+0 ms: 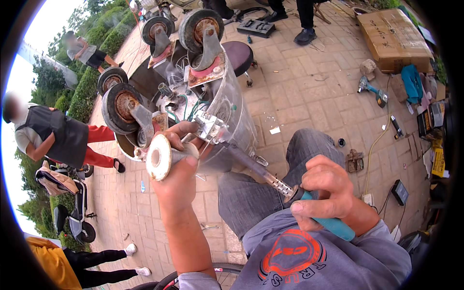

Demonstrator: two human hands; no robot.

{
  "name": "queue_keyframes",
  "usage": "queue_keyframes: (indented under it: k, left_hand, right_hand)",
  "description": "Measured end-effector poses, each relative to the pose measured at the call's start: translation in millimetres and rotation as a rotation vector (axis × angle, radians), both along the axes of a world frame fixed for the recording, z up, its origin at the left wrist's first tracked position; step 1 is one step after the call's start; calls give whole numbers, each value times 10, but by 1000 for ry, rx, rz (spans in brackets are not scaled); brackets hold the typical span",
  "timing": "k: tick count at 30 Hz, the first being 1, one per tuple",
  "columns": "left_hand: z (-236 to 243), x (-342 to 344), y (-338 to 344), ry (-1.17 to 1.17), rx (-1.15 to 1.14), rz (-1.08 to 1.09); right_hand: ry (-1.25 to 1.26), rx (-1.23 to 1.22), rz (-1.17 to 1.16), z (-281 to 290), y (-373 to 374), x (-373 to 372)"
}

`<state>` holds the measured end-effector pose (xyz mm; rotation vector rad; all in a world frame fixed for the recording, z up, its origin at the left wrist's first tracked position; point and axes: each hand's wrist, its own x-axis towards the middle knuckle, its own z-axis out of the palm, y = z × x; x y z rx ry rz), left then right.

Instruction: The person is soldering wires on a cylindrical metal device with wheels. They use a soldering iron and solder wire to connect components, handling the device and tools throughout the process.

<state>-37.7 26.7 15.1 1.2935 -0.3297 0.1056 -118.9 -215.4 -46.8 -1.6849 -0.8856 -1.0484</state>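
My left hand [176, 166] is closed round a spool of solder wire [162, 157] with pale flanges, held just in front of an upturned metal drum [237, 116] on rusty caster wheels [200, 31]. In my right hand [324, 191] is a soldering iron [270, 179] with a teal handle, gripped between thumb and fingers. Its dark barrel slants up to the left, and the tip end meets a small white-metal block [210, 126] at the drum's edge. Green wires [186, 106] run among the parts inside the drum. The exact contact at the tip is blurred.
At right lie a teal cordless tool [372, 91], a cardboard box [394, 38] and a yellow cable [374, 154] on brick paving. A round stool [239, 58] stands behind the drum. Several people stand around, one in an apron [43, 130]; a scooter [72, 212] is parked at left.
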Motion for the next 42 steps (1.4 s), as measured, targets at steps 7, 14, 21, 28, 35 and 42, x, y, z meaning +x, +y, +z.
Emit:
queue_keyframes:
  k: [7,14,21,28,35,42]
  left_hand:
    - [-16,22,-6,-6,12,-39]
    - [9,17,-31,-1,9,-26]
    - [15,20,-44,-3,28,-8]
    - [-2,22,4,-8,-16,-45]
    - [0,23,-6,-7,-16,-48]
    - [-1,12,-21,-7,32,-4]
  right_hand:
    - [-4,-19,-19,-3,5,31]
    - [-2,-38,-14,19,-19,37]
    - [-4,-34,-16,4,-21,37]
    - [9,-75,-8,7,-55,7]
    - [60,-35,1,15,-99,-48]
    - [107,-9,-110,48,-127,-41]
